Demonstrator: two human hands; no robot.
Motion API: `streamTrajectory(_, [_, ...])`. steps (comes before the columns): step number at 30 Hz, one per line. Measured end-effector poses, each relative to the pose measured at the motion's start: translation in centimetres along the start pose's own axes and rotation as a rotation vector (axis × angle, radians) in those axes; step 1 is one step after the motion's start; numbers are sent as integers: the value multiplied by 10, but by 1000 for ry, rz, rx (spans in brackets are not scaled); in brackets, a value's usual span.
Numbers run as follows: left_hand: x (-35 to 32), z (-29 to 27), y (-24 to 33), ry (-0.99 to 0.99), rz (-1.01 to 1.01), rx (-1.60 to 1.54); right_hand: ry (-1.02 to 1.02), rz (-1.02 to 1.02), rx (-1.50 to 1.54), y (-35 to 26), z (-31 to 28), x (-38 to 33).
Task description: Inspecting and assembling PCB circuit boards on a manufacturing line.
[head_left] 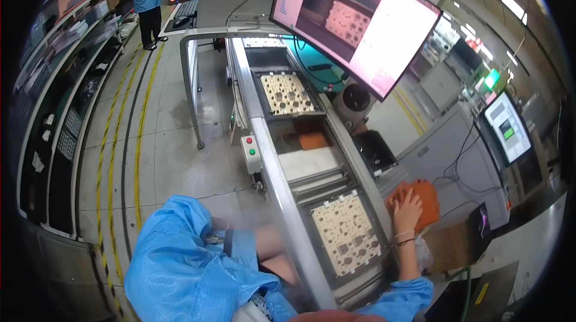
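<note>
Right hand (408, 208): fingers spread atop orange block (429, 201) (seemingly a handling step; moving it calls for gripping). Left of them: board (344, 233). Left hand (273, 243): blurred, cannot tell.

Metal-railed conveyor (271, 157) with cream, dark-spotted panels (345, 232) in black frames (316, 237), spaced along it

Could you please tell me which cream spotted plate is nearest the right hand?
The frontmost cream spotted plate, just left of the right hand; the others lie farther along the conveyor.
</note>
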State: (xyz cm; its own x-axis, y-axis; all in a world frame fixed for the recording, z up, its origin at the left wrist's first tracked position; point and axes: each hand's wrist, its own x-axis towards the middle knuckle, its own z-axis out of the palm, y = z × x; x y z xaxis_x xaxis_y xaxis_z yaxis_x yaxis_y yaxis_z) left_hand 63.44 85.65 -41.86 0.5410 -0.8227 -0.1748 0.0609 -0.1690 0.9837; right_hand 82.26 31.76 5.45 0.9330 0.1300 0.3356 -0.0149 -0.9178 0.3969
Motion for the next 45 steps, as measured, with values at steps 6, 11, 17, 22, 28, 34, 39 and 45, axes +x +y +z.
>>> streamTrajectory(6, [3,8,-12,50,76,153,33,16,-58,8,13,-2])
streamTrajectory(11, [22,-17,119,205,-391,778,167,-28,-122,33,43,-4])
streamTrajectory(17, [-21,-35,173,248,-424,575,165,-47,-168,23,66,-8])
streamTrajectory(22, [-58,-31,220,253,-425,551,158,-85,-147,33,62,-30])
streamTrajectory(28, [-87,-73,295,303,-357,390,82,-210,33,34,20,-54])
streamTrajectory(34, [-81,-85,328,444,-209,312,-50,-432,299,72,-1,-68])
streamTrajectory(39, [-76,-67,352,374,-176,182,-193,-221,50,57,14,-65])
streamTrajectory(45, [-68,-79,358,380,-121,198,-258,-116,-156,20,17,-64])
